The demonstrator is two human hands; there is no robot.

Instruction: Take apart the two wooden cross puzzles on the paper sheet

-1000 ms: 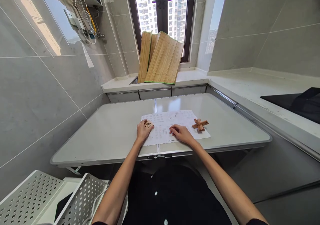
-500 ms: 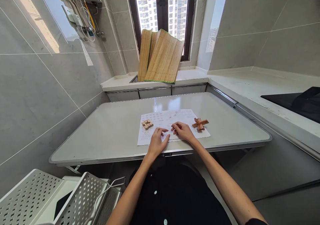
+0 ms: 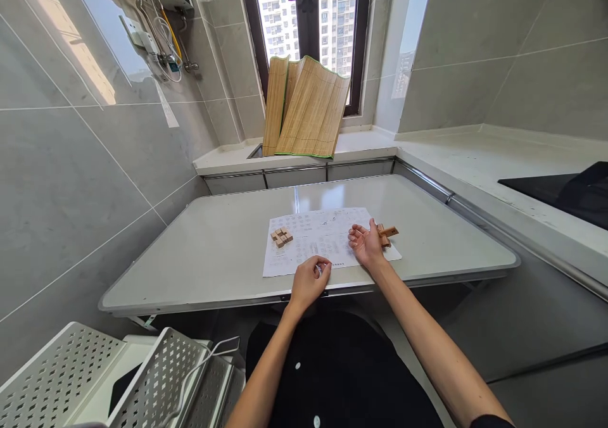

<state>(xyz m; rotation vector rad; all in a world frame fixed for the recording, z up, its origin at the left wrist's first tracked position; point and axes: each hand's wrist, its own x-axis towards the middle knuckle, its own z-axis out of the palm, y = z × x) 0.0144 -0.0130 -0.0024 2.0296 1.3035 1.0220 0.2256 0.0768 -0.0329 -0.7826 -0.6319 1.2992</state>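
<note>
Left hand (image 3: 310,280) curled loosely at near edge of white printed paper sheet (image 3: 317,245), grip empty. Right hand (image 3: 366,244) farther right, fingers spread, touching cross-shaped wooden burr puzzle (image 3: 387,232) (partly hidden). Square wooden block puzzle (image 3: 281,236) far left on sheet, on pale grey folding surface (image 3: 213,257).

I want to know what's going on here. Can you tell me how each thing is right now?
Left hand: curled, resting on the paper's near edge.
Right hand: open, beside the cross puzzle.
Cross puzzle: assembled, on the paper.
Block puzzle: lying on the paper, untouched.
Paper: flat on the table.
</note>
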